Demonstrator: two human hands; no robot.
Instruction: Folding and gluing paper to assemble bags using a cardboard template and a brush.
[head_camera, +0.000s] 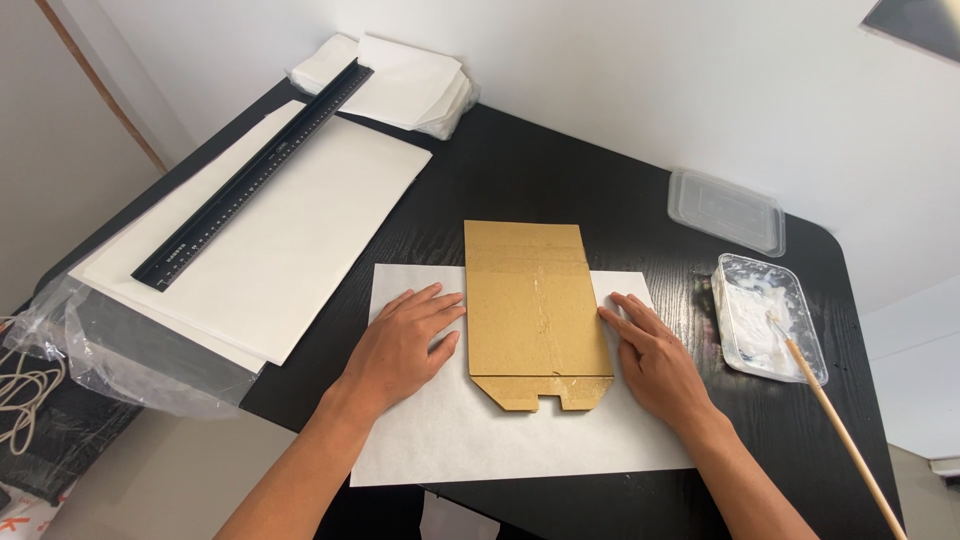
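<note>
Left hand (400, 345): spread flat, palm down on the white paper sheet (440, 430), fingertips at the cardboard's left edge to stop it sliding.
Right hand (655, 355): spread flat, fingers against the cardboard's right edge.
Cardboard piece (535, 310): lies flat, centred on the sheet near the desk's (560, 170) front edge.
Paste tub (765, 315): right edge, stick (840, 420) resting in it.
Ruler (255, 170): on the paper stack (290, 240), left edge.
</note>
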